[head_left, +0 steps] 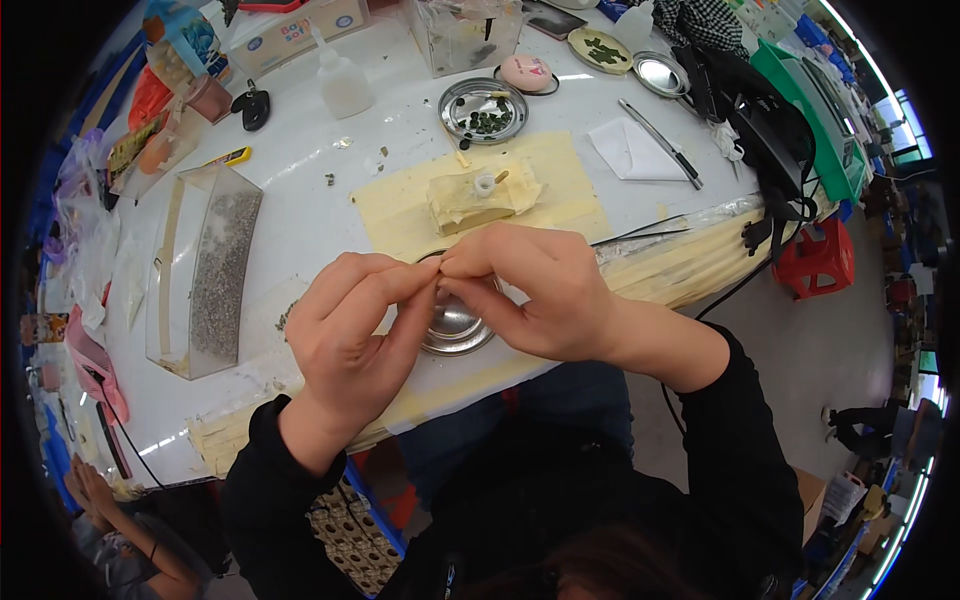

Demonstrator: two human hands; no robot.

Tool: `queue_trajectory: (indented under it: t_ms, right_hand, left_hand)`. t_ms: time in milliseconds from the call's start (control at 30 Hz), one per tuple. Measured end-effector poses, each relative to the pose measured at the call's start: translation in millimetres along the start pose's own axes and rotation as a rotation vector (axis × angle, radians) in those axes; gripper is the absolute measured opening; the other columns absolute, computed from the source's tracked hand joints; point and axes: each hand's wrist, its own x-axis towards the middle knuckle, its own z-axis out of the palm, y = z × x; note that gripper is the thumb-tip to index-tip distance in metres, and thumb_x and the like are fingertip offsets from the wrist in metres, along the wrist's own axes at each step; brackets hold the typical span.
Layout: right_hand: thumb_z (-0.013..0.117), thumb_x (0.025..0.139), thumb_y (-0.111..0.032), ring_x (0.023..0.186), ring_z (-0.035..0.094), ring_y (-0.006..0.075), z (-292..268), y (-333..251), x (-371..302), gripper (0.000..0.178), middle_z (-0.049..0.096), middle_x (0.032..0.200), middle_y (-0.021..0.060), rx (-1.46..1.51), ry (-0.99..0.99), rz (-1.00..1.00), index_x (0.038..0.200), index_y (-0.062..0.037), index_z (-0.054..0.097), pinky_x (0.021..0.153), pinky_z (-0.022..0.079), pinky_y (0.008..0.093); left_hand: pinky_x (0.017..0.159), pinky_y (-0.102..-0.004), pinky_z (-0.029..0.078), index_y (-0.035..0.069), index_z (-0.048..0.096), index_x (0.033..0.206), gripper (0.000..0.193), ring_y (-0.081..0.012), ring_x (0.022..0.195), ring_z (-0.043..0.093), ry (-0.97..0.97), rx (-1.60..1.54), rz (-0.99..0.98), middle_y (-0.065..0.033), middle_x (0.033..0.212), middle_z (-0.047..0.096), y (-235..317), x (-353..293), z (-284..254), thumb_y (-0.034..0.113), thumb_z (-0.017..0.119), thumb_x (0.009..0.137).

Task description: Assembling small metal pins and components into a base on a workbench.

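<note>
My left hand (355,325) and my right hand (540,285) meet fingertip to fingertip, both pinched closed over a round metal dish (462,328). Whatever sits between the fingertips is too small to make out. Just beyond them, a tape-wrapped block (470,212) rests on a yellowish taped sheet (385,205), with a small white cup (485,185) on top. Farther back stands a round metal plate (512,90) that bears several small dark green pieces.
A clear box of grey granules (225,270) stands at the left. Behind are a white squeeze bottle (342,85), black keys (255,107) and a pink oval object (526,72). White paper (630,150) and a pen (685,165) lie right; a red stool (817,258) is on the floor. Another person's hands (90,490) show at lower left.
</note>
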Motion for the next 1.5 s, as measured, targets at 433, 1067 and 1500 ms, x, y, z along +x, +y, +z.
queue_trajectory:
  t_ms: [433,1067,1500]
  right_hand:
    - [0.058,0.097,-0.014,0.079,0.069,0.0140,-23.4,-2.0,15.4,0.015,0.069,0.089,0.0099,1.171,-0.319,0.824,0.100,0.0005,0.057,0.070,0.057,0.0243]
    - [0.067,0.091,-0.009,0.076,0.068,0.0136,-5.9,-3.2,1.7,0.013,0.068,0.084,0.0072,0.834,-0.065,0.573,0.094,-0.0002,0.059,0.067,0.056,0.0256]
    - [0.061,0.096,-0.014,0.080,0.069,0.0124,-20.9,-1.6,10.3,0.015,0.070,0.092,0.0098,1.170,-0.239,0.765,0.100,0.0008,0.060,0.073,0.057,0.0234]
  left_hand:
    - [0.061,-0.0248,0.049,0.004,0.074,0.094,0.024,-0.0153,0.073,0.063,-0.116,-0.396,-0.031,-0.0072,0.082,0.067,-12.1,1.3,-8.4,-0.006,0.076,0.072]
    - [0.058,-0.0267,0.048,0.002,0.072,0.087,0.022,-0.0184,0.067,0.062,-0.032,-0.090,0.019,-0.0074,0.078,0.066,-1.4,3.1,-2.9,-0.008,0.076,0.069]
    - [0.061,-0.0248,0.049,0.002,0.073,0.093,0.021,-0.0160,0.071,0.064,-0.097,-0.350,-0.056,-0.0069,0.081,0.067,-7.5,4.5,-6.8,-0.005,0.076,0.073]
